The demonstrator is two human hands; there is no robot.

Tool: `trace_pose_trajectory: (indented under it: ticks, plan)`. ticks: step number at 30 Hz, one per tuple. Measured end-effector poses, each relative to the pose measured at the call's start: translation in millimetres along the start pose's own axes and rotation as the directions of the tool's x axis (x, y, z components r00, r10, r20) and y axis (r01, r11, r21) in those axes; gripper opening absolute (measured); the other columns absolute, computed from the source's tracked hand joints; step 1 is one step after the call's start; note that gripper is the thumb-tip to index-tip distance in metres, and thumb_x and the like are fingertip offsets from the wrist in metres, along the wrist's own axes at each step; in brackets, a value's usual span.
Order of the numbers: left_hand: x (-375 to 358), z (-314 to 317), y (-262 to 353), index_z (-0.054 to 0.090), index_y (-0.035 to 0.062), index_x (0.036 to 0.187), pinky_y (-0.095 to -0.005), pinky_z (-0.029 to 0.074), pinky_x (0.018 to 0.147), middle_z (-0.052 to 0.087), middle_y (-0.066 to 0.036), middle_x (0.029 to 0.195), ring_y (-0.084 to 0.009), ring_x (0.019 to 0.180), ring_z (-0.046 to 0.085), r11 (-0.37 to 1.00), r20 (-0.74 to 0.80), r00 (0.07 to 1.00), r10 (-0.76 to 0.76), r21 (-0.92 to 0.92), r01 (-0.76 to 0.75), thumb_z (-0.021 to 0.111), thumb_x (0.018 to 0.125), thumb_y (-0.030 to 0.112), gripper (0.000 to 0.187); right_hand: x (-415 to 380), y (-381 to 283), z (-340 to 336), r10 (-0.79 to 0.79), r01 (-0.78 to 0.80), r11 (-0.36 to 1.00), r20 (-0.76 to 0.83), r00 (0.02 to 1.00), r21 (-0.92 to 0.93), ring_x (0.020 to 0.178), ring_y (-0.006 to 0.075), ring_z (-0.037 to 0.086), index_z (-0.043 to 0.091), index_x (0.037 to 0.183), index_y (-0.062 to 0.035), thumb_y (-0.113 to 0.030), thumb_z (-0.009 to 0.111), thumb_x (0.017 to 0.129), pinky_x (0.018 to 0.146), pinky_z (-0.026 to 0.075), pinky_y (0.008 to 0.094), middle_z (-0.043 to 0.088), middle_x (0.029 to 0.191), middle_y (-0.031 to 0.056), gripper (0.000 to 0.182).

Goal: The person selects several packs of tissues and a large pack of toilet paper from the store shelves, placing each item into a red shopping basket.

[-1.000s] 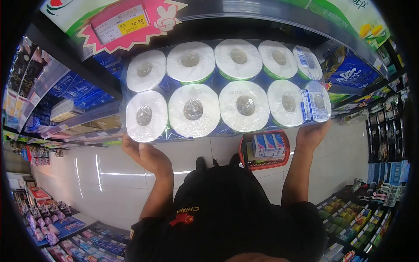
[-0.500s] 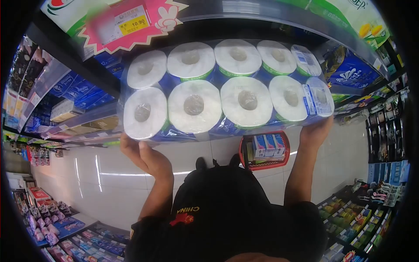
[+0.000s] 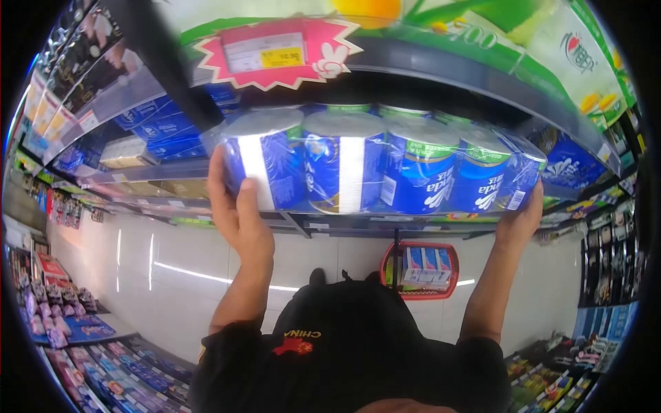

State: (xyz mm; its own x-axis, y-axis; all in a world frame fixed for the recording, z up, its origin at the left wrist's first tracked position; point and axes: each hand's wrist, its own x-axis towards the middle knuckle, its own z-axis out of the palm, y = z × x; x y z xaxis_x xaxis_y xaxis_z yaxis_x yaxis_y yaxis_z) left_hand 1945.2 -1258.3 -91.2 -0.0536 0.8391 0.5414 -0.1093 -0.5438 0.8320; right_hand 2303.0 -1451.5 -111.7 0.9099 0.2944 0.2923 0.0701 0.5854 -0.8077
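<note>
A clear-wrapped pack of blue toilet paper rolls point(image 3: 348, 162) is held lengthwise between my two hands, at the front of a shelf under a pink price sign point(image 3: 275, 51). At the pack's left end, my left hand point(image 3: 241, 213) grips it, thumb on the front face and fingers around the side. My right hand point(image 3: 521, 217) closes on the lower right corner, its fingers partly hidden by the pack. The rolls' labelled sides face me, and their tops tilt away into the dark shelf space.
Beside my feet on the tiled floor point(image 3: 330, 255) stands a red shopping basket point(image 3: 453, 275) with blue-and-white boxes inside. Green tissue packs point(image 3: 496, 27) fill the shelf above. Blue packs point(image 3: 162, 127) sit to the left, and a dark shelf post point(image 3: 169, 62) rises there.
The pack has moved forward to the shelf and tilted, so the rolls' sides now show instead of their ends. Both hands keep hold of it; my left hand has slid up its side.
</note>
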Motion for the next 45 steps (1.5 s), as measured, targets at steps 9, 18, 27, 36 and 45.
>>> trace_pose_trajectory:
  ticks: [9, 18, 27, 36, 45]
  plan:
    - [29.9, 12.2, -4.5, 0.033, -0.0081, 0.144, -0.0361, 0.030, 0.111, 0.039, -0.021, 0.145, -0.0262, 0.132, 0.041, 0.989, 0.056, 0.993, 0.101, -0.110, -0.094, 0.053, 0.090, 0.001, 0.058, 28.0, -9.7, 25.2, -0.016, 0.025, 0.995, 0.100, 0.995, -0.092, 0.119, 0.0185, 0.054, 0.047, 0.137, 0.0037, -0.022, 0.049, 0.100, 0.098, 0.045, 0.0338, 0.056, 0.130, 0.0100, 0.045]
    - [47.6, 25.4, -12.2, 0.033, -0.0016, 0.144, -0.0408, 0.026, 0.113, 0.032, -0.022, 0.147, -0.0317, 0.137, 0.033, 0.951, 0.176, 0.960, 0.216, 0.185, -0.247, 0.067, 0.081, 0.005, 0.072, 67.7, 16.3, 25.1, -0.009, 0.039, 0.972, 0.126, 0.992, -0.233, 0.103, 0.0140, 0.057, 0.048, 0.136, -0.0041, -0.043, 0.051, 0.098, 0.077, 0.044, 0.0273, 0.060, 0.121, 0.0047, 0.055]
    - [63.5, 45.3, -44.1, 0.030, -0.0077, 0.143, -0.0383, 0.034, 0.108, 0.038, -0.023, 0.141, -0.0293, 0.129, 0.042, 0.990, 0.083, 0.987, 0.137, 0.012, -0.138, 0.068, 0.090, 0.015, 0.070, 101.0, 47.2, 17.9, 0.006, 0.046, 0.974, 0.231, 0.973, -0.220, 0.117, 0.0178, 0.051, 0.041, 0.142, -0.0056, -0.044, 0.049, 0.100, 0.097, 0.039, 0.0345, 0.052, 0.131, 0.0066, 0.058]
    - [70.9, 48.1, -43.0, 0.034, -0.0107, 0.140, -0.0394, 0.038, 0.105, 0.047, -0.028, 0.134, -0.0365, 0.125, 0.049, 0.884, 0.032, 0.946, 0.322, 0.347, -0.313, 0.065, 0.092, 0.018, 0.064, 88.5, 38.7, 37.9, -0.011, 0.045, 0.949, 0.112, 0.994, -0.312, 0.111, 0.0171, 0.052, 0.047, 0.137, -0.0010, -0.033, 0.055, 0.099, 0.095, 0.040, 0.0318, 0.055, 0.123, 0.0070, 0.050]
    - [50.0, 48.5, -41.1, 0.023, -0.0066, 0.149, -0.0401, 0.025, 0.114, 0.030, -0.027, 0.150, -0.0357, 0.139, 0.032, 0.863, 0.128, 0.943, 0.306, 0.381, -0.331, 0.063, 0.089, 0.009, 0.073, 65.5, 39.0, 23.6, -0.170, 0.228, 0.759, 0.154, 0.973, -0.610, 0.116, 0.0184, 0.052, 0.049, 0.136, -0.0020, -0.029, 0.057, 0.097, 0.100, 0.039, 0.0323, 0.054, 0.130, 0.0119, 0.048]
